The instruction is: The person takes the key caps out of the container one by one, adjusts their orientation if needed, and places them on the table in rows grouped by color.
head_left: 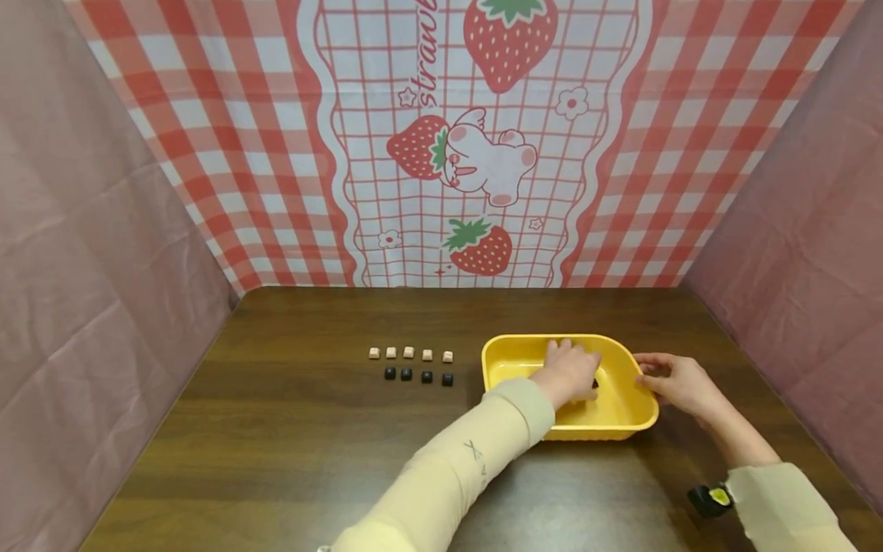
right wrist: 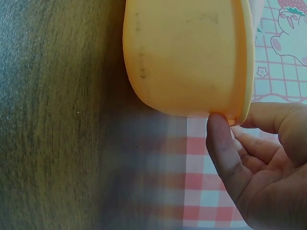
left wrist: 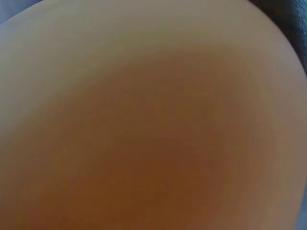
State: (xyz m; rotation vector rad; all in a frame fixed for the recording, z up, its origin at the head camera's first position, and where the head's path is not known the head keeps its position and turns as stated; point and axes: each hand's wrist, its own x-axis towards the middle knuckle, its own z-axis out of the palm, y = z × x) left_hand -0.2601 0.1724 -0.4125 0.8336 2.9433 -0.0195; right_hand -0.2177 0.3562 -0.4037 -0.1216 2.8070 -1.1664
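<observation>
A yellow plastic basin (head_left: 516, 435) sits on the right half of the table. My left hand (head_left: 569, 372) reaches down into it, fingers bent toward its floor. A small black piece (head_left: 595, 382), which looks like a keycap, shows between thumb and forefinger; whether they pinch it I cannot tell. The left wrist view is filled by a blurred, tan-orange surface. At the basin's right end, my right hand (head_left: 679, 387) pinches the rim (right wrist: 247, 62), thumb (right wrist: 221, 139) against the outer wall. Left of the basin lie a row of cream keycaps (head_left: 409, 353) and a nearer row of black keycaps (head_left: 427, 377).
The brown wooden table (head_left: 276, 429) ends at a red-and-white checked strawberry cloth (head_left: 483, 169) behind. Pink cloth (head_left: 117, 268) hangs on both sides. A small black device (head_left: 709, 501) is by the right wrist.
</observation>
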